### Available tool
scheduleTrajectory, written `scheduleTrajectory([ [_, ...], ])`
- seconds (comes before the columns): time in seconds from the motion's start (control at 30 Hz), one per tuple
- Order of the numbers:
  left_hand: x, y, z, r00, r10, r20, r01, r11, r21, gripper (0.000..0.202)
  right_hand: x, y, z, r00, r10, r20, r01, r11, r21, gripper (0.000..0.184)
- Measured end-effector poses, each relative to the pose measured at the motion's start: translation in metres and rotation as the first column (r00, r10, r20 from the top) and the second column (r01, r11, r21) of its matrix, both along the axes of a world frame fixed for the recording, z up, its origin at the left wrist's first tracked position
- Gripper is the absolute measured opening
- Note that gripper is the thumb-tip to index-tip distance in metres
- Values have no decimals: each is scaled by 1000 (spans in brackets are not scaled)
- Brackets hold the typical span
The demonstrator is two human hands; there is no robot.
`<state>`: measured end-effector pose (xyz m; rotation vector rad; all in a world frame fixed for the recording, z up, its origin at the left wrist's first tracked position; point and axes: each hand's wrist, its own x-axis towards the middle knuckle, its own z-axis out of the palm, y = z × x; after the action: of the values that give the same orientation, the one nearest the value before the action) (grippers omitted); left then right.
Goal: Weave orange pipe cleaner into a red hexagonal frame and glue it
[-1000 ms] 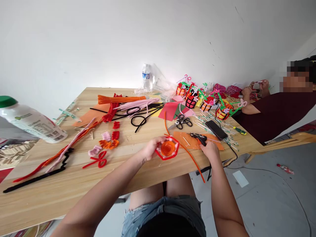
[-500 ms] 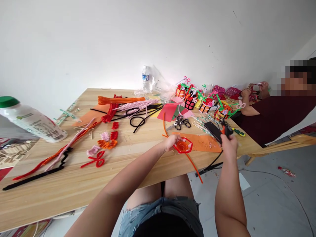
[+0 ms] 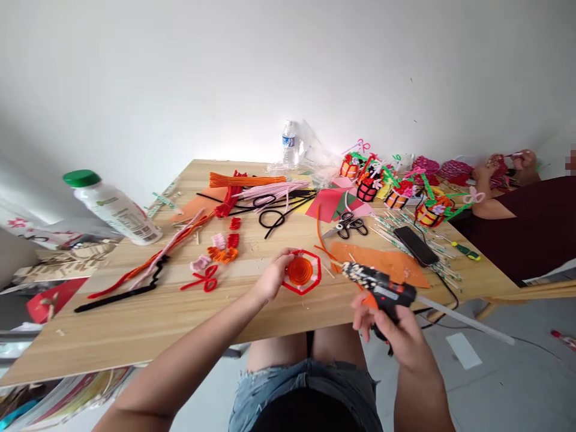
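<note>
Between the fingers of my left hand is a red hexagonal pipe-cleaner frame, its inside filled by an orange coil. My right hand grips a black and orange glue gun by its handle. The gun's nozzle points left toward the frame, apart from it, and a long glue stick sticks out of its back. An orange paper strip lies beyond the gun. An orange pipe cleaner rests on the table behind the frame.
On the wooden table lie scissors, a phone, pipe-cleaner bundles and a red bow. Small flower baskets line the back right. A white bottle stands left. Another person's hands work at far right.
The glue gun has come off the table's right side, and its nozzle now points left toward the frame. The orange pipe cleaner no longer hangs below the frame. The view has shifted.
</note>
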<state>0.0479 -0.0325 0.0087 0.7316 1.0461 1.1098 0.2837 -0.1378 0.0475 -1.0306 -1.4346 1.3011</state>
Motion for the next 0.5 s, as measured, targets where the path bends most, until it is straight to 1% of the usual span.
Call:
scheduleTrajectory([
  [0.1, -5, 1, -13, 998, 63, -8, -64, 997, -32, 23, -41, 6, -11, 1000, -12, -4, 12, 998, -60, 27],
  [0.2, -6, 3, -20, 999, 40, 31, -40, 999, -12, 28, -67, 19, -17, 997, -41, 65, 45, 997, -70, 30],
  [0.33, -10, 2, -19, 998, 54, 24, -54, 998, -12, 32, -78, 33, -18, 981, -80, 178, 92, 994, -60, 33],
  [0.5, -13, 0, -12, 998, 61, -8, -61, 998, 5, 31, -81, 37, -18, 960, -52, 277, 76, 994, -78, 37],
])
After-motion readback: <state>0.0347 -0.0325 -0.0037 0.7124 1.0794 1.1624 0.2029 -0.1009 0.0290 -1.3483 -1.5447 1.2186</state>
